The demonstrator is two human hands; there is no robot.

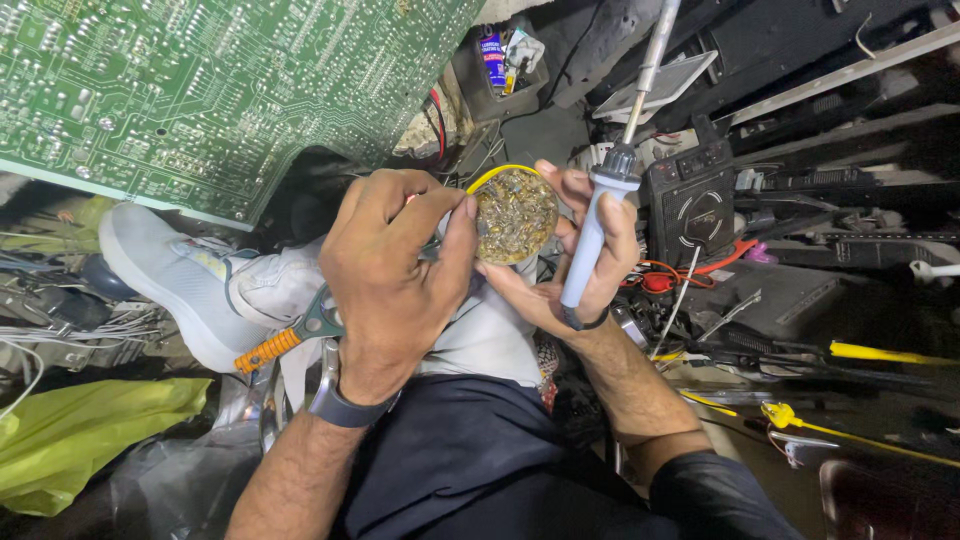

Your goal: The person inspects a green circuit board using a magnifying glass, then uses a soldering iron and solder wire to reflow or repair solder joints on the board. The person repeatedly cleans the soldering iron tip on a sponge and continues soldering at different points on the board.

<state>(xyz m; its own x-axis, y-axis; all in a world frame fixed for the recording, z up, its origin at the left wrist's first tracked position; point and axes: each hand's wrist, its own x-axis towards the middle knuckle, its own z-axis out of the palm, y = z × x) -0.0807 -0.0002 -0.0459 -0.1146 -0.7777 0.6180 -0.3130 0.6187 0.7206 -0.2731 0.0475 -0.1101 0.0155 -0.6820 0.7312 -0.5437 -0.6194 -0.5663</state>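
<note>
Below the green circuit board (200,90), the right hand (575,270) has its grip closed around a pale soldering iron (590,235) and cradles a yellow-rimmed round tin (513,213); the left hand (390,280) pinches an orange-handled tool (290,340) at the tin's edge.

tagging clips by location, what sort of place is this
Most likely a cramped electronics repair workshop. A large green circuit board stands nearby, the right hand holds a soldering iron beside a round tin of scraps, and tools and wires litter the bench.
</note>
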